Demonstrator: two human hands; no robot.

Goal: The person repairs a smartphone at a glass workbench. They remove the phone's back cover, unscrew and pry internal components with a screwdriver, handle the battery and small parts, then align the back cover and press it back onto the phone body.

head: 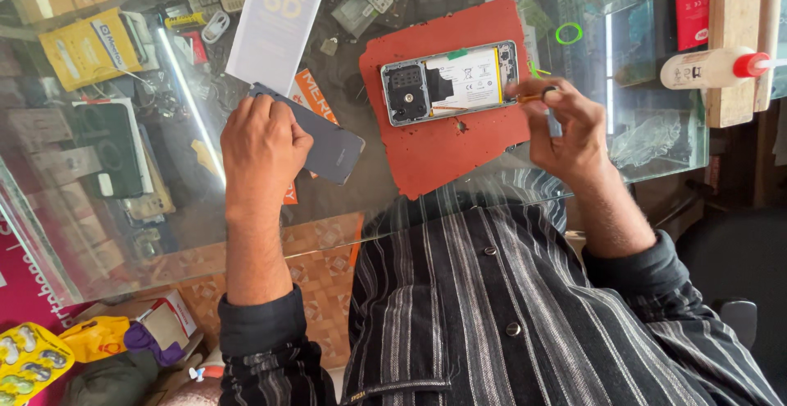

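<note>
Glass counter, phone opened up on a red mat

Going left to right: yellow packets point(90, 45) and clutter sit under the glass table point(656, 139) at the far left, then a white sleeve point(279, 22) leaning above the left hand point(261, 150), which is curled down on a dark grey back cover point(328, 145) (held flat on the glass). Right of that, the red mat point(447, 152) carries the open phone point(449, 80), lying lengthwise with its insides and white battery label showing. The right hand point(567, 127) is pinched shut round a thin orange-tipped tool point(531, 97) touching the phone's right end. A white glue bottle point(709, 67) lies far right.
</note>
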